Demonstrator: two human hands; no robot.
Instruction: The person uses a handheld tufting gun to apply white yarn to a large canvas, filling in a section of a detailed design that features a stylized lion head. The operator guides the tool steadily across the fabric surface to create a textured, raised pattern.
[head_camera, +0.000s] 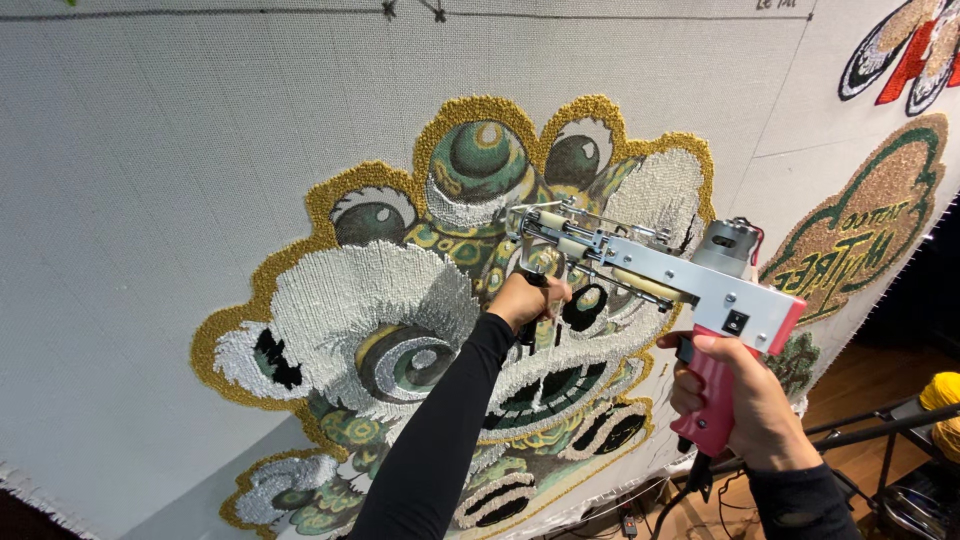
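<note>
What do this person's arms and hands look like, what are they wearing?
Both arms wear snug, plain black long sleeves reaching the wrists. The left hand and right hand are bare: no gloves, and no rings, watch or markings visible.

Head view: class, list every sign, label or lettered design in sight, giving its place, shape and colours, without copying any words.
Lettered tufted badge: right of the tufting gun, cloud-shaped, gold fill, green outline and lettering.
Handwritten note: top edge of the white cloth, small, dark.
No packages or screens.

1 head camera looks close, apparently tilted, at the stretched cloth (150, 200).
</note>
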